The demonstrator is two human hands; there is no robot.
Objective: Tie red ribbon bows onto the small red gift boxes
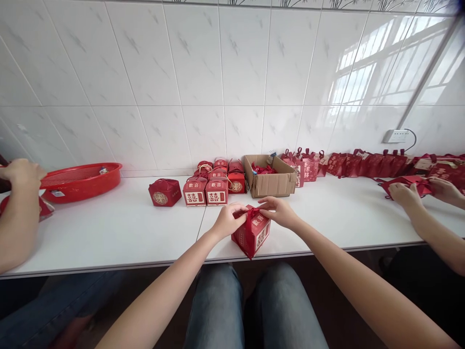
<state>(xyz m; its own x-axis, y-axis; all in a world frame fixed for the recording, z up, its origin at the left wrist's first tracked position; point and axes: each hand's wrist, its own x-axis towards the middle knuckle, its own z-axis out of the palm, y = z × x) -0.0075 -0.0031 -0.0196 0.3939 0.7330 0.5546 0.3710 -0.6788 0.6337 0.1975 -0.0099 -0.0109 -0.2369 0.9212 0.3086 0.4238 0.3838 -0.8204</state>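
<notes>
A red gift box (241, 237) with gold and white lettering stands near the table's front edge, one corner turned towards me. A red ribbon (249, 225) runs over its top and hangs down the front corner. My left hand (231, 219) is closed at the box's top left, fingertips pinching the ribbon. From the other side, my right hand (278, 212) pinches the ribbon at the top with thumb and fingers. The fingertips partly cover where the ribbon crosses.
Several finished-looking red boxes (217, 192) stand behind, with a single red box (164, 192) to their left. A cardboard box (275, 185) holds red ribbon. Red gift bags (348, 165) line the wall. A red plastic basket (87, 186) stands left. Co-workers' hands (405, 194) are at both sides.
</notes>
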